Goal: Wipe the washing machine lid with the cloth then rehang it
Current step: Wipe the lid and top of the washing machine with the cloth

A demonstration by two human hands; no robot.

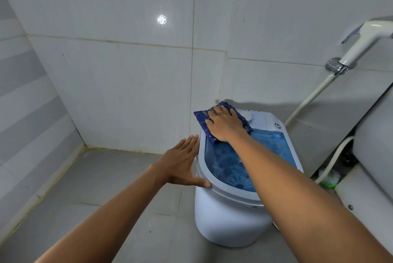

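Right hand is flat, fingers spread, pressing the blue plaid cloth onto the far left corner of the lid, by the control panel. Left hand is open too, palm against the washer's left rim, thumb on the edge, gripping nothing.

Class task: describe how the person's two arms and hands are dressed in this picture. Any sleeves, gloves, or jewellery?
Both forearms are bare, no sleeves in view. The left hand and right hand wear no gloves, and no rings, watch or bracelets are visible.
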